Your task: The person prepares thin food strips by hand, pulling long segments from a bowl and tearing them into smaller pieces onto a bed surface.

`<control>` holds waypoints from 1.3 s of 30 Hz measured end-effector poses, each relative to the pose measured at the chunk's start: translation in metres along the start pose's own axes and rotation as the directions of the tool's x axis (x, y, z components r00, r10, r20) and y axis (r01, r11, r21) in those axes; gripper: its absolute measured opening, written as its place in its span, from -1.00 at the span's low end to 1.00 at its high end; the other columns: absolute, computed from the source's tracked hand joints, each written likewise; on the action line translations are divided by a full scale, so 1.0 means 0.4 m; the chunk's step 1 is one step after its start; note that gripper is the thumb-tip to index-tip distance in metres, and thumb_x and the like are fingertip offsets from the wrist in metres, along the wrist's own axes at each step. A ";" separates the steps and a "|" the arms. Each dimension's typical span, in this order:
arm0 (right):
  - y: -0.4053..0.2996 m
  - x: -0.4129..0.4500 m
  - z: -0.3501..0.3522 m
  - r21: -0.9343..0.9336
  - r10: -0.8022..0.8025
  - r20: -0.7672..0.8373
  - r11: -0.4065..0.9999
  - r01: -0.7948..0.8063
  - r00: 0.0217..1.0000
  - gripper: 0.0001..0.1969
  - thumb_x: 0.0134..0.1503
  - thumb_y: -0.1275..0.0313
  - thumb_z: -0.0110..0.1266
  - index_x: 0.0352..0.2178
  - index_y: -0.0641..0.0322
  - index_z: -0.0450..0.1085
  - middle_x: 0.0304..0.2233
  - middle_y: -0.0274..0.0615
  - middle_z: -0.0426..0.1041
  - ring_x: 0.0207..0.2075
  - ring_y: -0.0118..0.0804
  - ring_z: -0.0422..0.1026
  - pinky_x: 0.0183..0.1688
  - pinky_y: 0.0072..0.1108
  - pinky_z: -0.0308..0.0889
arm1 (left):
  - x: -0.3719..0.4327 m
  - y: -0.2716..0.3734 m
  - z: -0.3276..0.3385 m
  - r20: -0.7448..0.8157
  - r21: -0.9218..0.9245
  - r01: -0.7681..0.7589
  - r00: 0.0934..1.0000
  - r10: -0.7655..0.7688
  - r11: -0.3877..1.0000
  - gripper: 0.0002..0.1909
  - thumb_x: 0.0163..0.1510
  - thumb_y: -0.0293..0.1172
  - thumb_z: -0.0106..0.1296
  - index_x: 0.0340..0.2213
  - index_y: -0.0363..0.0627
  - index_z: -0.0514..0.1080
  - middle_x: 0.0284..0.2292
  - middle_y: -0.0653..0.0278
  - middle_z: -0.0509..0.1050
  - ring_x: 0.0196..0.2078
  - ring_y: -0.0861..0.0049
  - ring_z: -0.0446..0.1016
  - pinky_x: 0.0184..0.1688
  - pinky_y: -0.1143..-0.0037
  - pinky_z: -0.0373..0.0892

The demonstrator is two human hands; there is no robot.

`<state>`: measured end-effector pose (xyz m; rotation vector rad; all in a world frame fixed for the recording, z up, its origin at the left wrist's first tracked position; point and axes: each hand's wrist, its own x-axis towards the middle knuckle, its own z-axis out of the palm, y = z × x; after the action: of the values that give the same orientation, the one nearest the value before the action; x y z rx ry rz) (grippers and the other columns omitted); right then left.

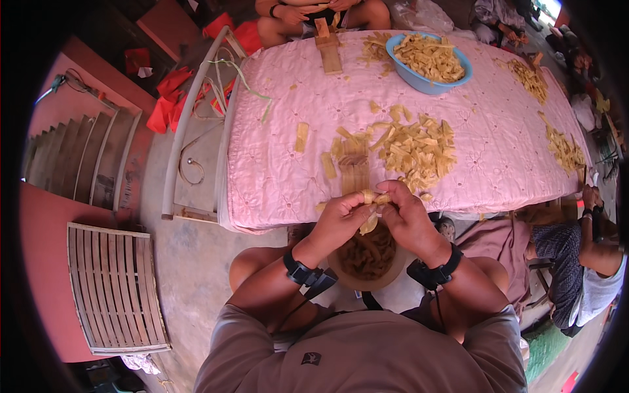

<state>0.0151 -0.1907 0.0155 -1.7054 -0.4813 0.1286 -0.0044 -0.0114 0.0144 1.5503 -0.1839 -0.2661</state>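
Observation:
My left hand (340,218) and my right hand (406,216) meet above the near edge of the bed, fingertips close together. Between them they pinch a yellowish, folded plant-like strip (368,223), its loose end hanging down. Just beyond my hands a wooden block (355,174) stands on the pink quilt, with pale strips on its far end. To its right lies a heap of short yellowish folded pieces (420,150). Below my hands, between my knees, is a round tub (346,277) holding similar, darker-looking pieces.
A pink quilt (280,189) covers the bed, with a metal bed frame (184,127) at left. A blue basin (427,88) of pieces and another wooden block (331,60) lie farther back. Other people sit beyond and at right. A slatted wooden panel (118,290) leans at left.

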 end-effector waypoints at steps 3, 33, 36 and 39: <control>-0.027 -0.003 -0.011 -0.102 0.012 -0.005 0.995 -0.013 1.000 -0.66 0.06 0.64 -0.09 -0.08 0.31 0.20 -0.37 0.04 0.47 -0.33 -0.13 0.50 -0.28 -0.49 0.37 | 0.000 -0.007 0.009 -0.027 0.025 -0.002 1.000 0.002 1.000 -0.80 0.15 -0.51 -0.07 -0.19 -0.28 0.42 -0.40 0.49 0.45 -0.36 0.87 0.32 -0.31 0.73 0.30; 0.004 0.024 -0.056 0.411 0.107 0.358 0.874 -0.260 0.927 -0.52 0.08 0.65 0.04 0.04 0.21 0.15 -0.23 -0.40 0.31 -0.18 -0.57 0.31 -0.08 -0.67 0.25 | -0.004 0.010 -0.029 0.337 -0.311 0.340 0.912 -0.232 0.887 -0.72 0.23 -0.32 -0.20 -0.06 -0.12 0.23 -0.50 0.38 0.38 -0.44 0.67 0.40 -0.33 0.67 0.28; -0.001 0.021 -0.051 0.324 0.117 0.349 0.916 -0.236 0.930 -0.53 0.10 0.67 0.01 0.05 0.22 0.15 -0.22 -0.36 0.34 -0.16 -0.53 0.34 -0.08 -0.65 0.27 | -0.003 0.001 -0.025 0.299 -0.292 0.287 0.934 -0.198 0.912 -0.71 0.23 -0.32 -0.20 -0.04 -0.09 0.23 -0.49 0.39 0.39 -0.45 0.68 0.39 -0.34 0.68 0.28; -0.010 0.017 -0.043 0.324 0.080 0.306 0.928 -0.182 0.949 -0.50 0.08 0.69 0.00 0.06 0.23 0.13 -0.28 -0.37 0.33 -0.25 -0.55 0.34 -0.13 -0.66 0.28 | -0.007 0.015 -0.015 0.253 -0.268 0.272 0.945 -0.205 0.924 -0.82 0.23 -0.35 -0.17 -0.17 -0.13 0.28 -0.47 0.37 0.38 -0.46 0.65 0.40 -0.28 0.64 0.30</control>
<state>0.0265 -0.2032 0.0240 -1.3706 -0.5228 0.5382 -0.0048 -0.0048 0.0203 1.2368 -0.1200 -0.6349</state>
